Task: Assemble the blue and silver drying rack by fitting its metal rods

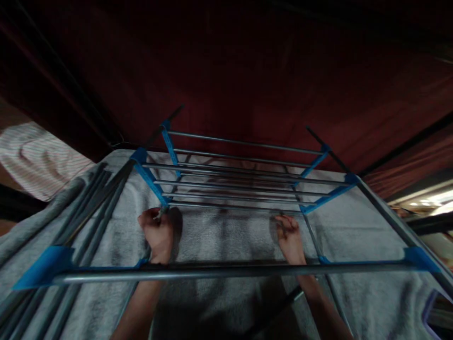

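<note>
A rack of thin grey metal tubes [244, 188] joined by blue plastic connectors [146, 174] lies on a grey fleecy blanket [219, 236]. Both my forearms pass beneath its near crossbar [226, 273]. My left hand [158, 236] is closed beside the lower end of a left connector. A small pale bit shows at its fingertips, too dim to name. My right hand [290, 238] has its fingers curled in towards the thumb, just inside the right-hand tube [311, 236]. Whatever its fingers hold, if anything, is hidden.
Several loose grey tubes [102, 208] lie along the left side of the blanket. Another tube [276, 311] lies between my forearms. A dark red cloth [240, 85] hangs behind the rack. At far left is a striped pale cloth [42, 156]; a purple-edged object [430, 307] sits at lower right.
</note>
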Motion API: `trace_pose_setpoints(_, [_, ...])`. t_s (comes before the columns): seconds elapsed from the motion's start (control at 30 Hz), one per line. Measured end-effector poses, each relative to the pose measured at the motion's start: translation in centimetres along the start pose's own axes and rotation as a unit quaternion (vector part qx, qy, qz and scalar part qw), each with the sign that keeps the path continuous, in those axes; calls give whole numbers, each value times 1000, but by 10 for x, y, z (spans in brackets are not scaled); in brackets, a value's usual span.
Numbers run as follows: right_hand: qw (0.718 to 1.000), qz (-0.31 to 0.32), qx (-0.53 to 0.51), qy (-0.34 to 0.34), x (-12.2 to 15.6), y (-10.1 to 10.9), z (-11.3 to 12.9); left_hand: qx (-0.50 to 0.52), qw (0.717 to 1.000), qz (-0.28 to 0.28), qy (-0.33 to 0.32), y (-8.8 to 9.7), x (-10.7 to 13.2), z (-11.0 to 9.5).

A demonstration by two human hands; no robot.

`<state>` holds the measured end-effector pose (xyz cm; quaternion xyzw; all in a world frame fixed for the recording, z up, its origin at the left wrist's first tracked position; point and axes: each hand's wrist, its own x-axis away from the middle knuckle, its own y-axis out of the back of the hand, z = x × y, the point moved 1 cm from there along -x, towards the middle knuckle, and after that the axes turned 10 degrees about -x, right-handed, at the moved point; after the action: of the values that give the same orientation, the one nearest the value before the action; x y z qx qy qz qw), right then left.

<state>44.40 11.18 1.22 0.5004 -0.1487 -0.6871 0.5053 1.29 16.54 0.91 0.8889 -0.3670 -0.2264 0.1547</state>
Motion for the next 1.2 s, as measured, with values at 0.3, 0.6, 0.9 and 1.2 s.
trace_pose_setpoints(0.3, [968, -123, 116, -186, 16, 37, -109, -43, 894, 305, -325, -66, 34, -76])
trace_pose_setpoints(0.6, [973, -87, 77, -200, -7, 23, -130, -54, 878, 349, -321, -120, 33, -71])
trace_pose_setpoints(0.9, [976, -66, 31, -204, -12, 26, -137, -131, 853, 379, -334, -120, 30, -67])
trace_pose_setpoints(1.2, [973, -64, 10, -223, -11, 23, -143, -210, 812, 422, -345, -107, 29, -83])
